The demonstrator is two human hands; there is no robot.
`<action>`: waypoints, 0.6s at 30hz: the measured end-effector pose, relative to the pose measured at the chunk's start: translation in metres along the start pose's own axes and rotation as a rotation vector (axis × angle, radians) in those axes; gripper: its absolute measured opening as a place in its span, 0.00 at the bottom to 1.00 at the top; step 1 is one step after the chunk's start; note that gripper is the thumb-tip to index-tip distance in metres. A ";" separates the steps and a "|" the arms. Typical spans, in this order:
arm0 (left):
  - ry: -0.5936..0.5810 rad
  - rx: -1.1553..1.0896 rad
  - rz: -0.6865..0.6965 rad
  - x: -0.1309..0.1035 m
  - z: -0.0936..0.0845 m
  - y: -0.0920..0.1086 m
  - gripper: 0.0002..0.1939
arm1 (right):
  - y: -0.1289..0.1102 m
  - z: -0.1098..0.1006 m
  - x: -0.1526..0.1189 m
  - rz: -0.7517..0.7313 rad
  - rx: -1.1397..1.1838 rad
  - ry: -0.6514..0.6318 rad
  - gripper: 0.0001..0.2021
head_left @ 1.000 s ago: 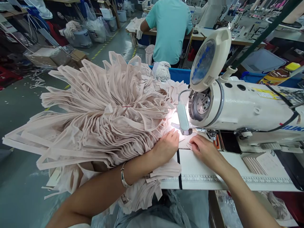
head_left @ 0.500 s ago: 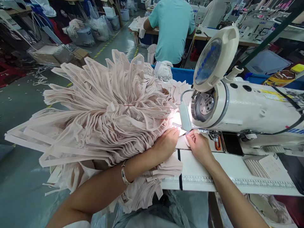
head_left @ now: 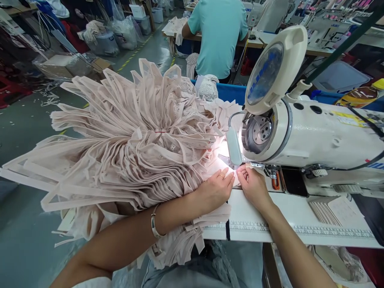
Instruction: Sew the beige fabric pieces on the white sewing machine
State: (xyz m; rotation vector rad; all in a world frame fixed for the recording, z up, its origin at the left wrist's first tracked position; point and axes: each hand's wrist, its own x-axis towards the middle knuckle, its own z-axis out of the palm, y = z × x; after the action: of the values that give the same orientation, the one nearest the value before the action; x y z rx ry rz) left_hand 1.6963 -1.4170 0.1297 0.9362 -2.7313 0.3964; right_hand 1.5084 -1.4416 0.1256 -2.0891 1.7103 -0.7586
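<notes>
Fabric (head_left: 215, 165), pale pink and glare-washed, lies under the flat-fingered left hand (head_left: 216, 191); the right hand (head_left: 253, 186) has fingertips bunched at its edge, though whether they pinch it I cannot tell. Beyond both hands, a slim pale-green lamp (head_left: 234, 147) partly masks a white metal sewing machine (head_left: 318, 136), cut off at right.

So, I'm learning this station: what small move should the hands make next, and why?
Likely ease the lit pale fabric gently forward: the left hand rests on it, the right hand is close beside, and both sit just before the lamp.
</notes>
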 end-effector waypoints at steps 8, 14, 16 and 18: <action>0.010 -0.006 -0.018 0.000 0.004 0.004 0.17 | 0.008 -0.015 -0.014 -0.402 -0.095 0.007 0.13; -0.088 -0.182 -0.232 0.007 -0.007 -0.001 0.14 | 0.000 -0.004 -0.021 -0.522 -0.462 0.019 0.18; -0.163 -0.195 -0.207 0.012 -0.010 -0.001 0.15 | -0.001 -0.003 -0.020 -0.558 -0.532 -0.001 0.22; -0.182 -0.173 -0.122 0.016 -0.010 0.002 0.15 | 0.003 -0.004 -0.017 -0.573 -0.532 -0.027 0.23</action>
State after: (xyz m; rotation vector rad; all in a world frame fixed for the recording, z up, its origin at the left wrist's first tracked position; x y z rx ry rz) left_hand 1.6839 -1.4213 0.1435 1.1334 -2.7922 0.0532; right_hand 1.5010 -1.4256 0.1241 -3.0060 1.4048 -0.4303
